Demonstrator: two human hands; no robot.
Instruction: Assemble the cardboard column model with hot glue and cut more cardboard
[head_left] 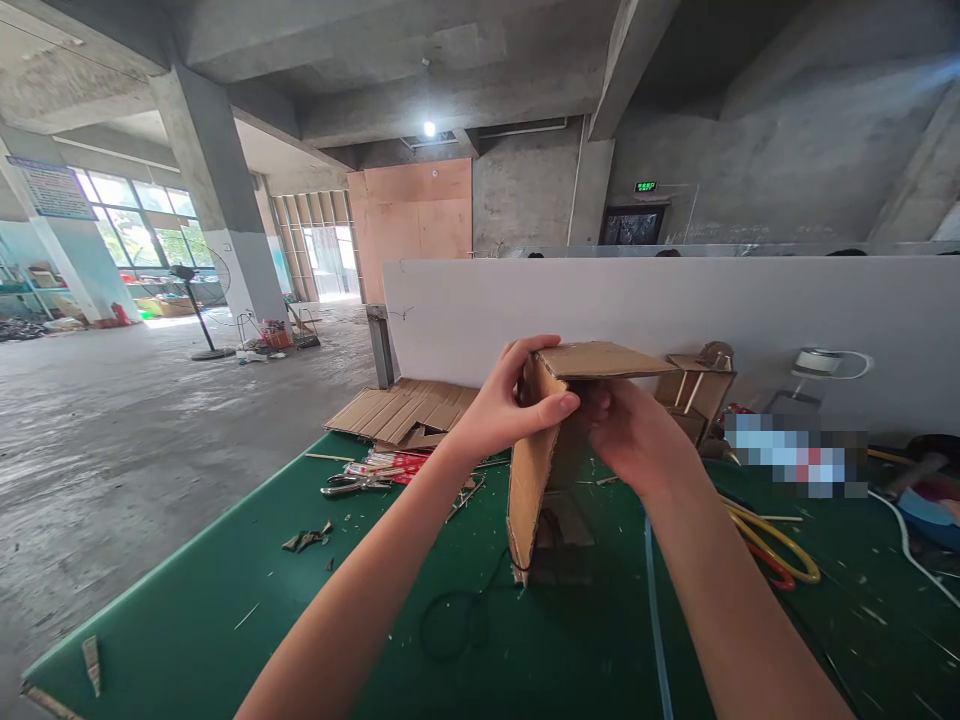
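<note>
Over the green table (450,640) I hold a folded cardboard piece (536,470), with one panel standing upright and a flat panel on top. My left hand (517,400) grips its upper left corner, the thumb on the upright panel and the fingers behind. Beneath the top panel is my right hand (637,430), its fingers curled against the inner side and partly hidden. A dark loop of cord (454,625) lies near the foot of the cardboard.
Cardboard sheets (409,405), pliers (352,485) and scraps (307,538) lie to the left. On the right are yellow-handled scissors (780,545), a cardboard model (697,385), a white lamp (821,362) and a white cable (911,550). A white partition (600,300) borders the table's back.
</note>
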